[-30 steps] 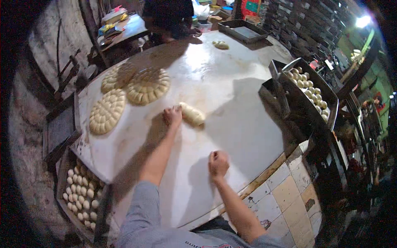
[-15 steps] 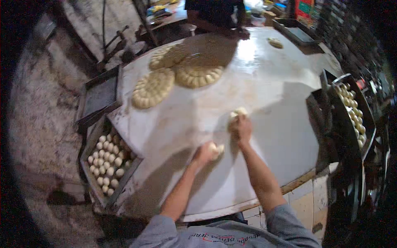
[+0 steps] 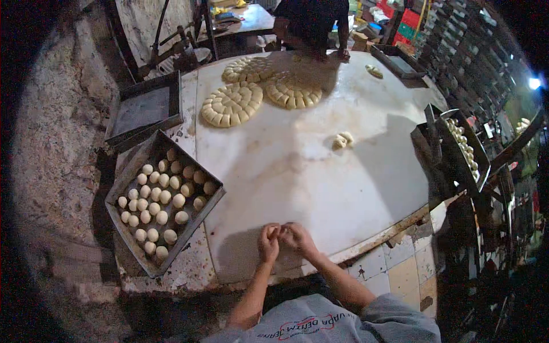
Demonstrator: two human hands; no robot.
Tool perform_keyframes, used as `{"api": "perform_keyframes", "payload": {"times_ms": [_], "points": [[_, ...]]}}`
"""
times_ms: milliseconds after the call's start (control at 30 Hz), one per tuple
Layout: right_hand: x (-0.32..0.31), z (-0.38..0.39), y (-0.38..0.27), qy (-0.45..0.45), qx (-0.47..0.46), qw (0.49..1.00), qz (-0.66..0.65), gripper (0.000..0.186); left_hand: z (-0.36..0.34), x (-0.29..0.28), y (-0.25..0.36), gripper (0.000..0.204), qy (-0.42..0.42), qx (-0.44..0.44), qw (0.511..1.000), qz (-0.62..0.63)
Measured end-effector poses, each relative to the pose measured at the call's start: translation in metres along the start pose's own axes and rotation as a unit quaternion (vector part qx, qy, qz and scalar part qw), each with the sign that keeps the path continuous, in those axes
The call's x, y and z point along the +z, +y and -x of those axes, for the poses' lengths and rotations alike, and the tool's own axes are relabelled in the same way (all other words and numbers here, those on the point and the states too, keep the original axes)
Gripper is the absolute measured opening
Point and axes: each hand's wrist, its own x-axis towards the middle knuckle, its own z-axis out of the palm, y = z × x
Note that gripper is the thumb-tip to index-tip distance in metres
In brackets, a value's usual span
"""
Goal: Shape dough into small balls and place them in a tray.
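Note:
Close to the table's near edge, my left hand [image 3: 268,243] and my right hand [image 3: 299,239] meet with bent fingers pressed together. Whatever is between the fingertips is too small and hidden to make out. Farther off on the white tabletop lies a small heap of pale dough pieces [image 3: 343,140], apart from both hands. Left of my hands, a dark metal tray [image 3: 127,246] holds several round dough balls [image 3: 165,196], spaced in loose rows.
Cut dough rounds [image 3: 232,104] lie at the far left of the table. Another person [image 3: 313,26] leans at the far edge, near a small dough piece [image 3: 374,71]. Trays stand at the back left [image 3: 143,111], back right [image 3: 403,64] and right, where one holds dough balls [image 3: 464,146].
Both hands have drawn back toward me and come together. The right hand has let go of the dough heap, which stays on the table. The view has shifted, showing the left tray larger.

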Motion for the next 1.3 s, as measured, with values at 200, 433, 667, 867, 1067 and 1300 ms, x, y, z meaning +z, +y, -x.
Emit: {"api": "perform_keyframes", "payload": {"times_ms": [200,433,667,867,1067,1300], "points": [[-0.142,0.051,-0.031,0.192,0.248,0.940,-0.132,0.027,-0.022,-0.052,0.003,0.032,0.067,-0.141,0.983,0.099],[-0.247,-0.009,0.036,0.152,0.042,0.890,0.428,0.027,-0.081,-0.010,0.045,0.026,-0.076,0.177,0.835,-0.515],[-0.201,-0.076,0.050,0.135,0.097,0.929,0.329,0.026,-0.086,0.124,0.026,0.011,0.048,-0.024,0.880,-0.473],[-0.226,0.038,0.036,-0.009,-0.049,0.938,0.342,0.033,0.033,0.021,0.063,0.012,0.012,0.145,0.817,-0.558],[-0.299,-0.023,0.122,0.181,0.003,0.869,0.461,0.036,-0.081,-0.052,0.017,0.017,0.277,0.141,0.768,-0.560],[-0.242,0.000,0.106,0.150,-0.122,0.886,0.422,0.021,-0.023,0.009,0.028,0.016,-0.051,0.151,0.818,-0.552]]}}
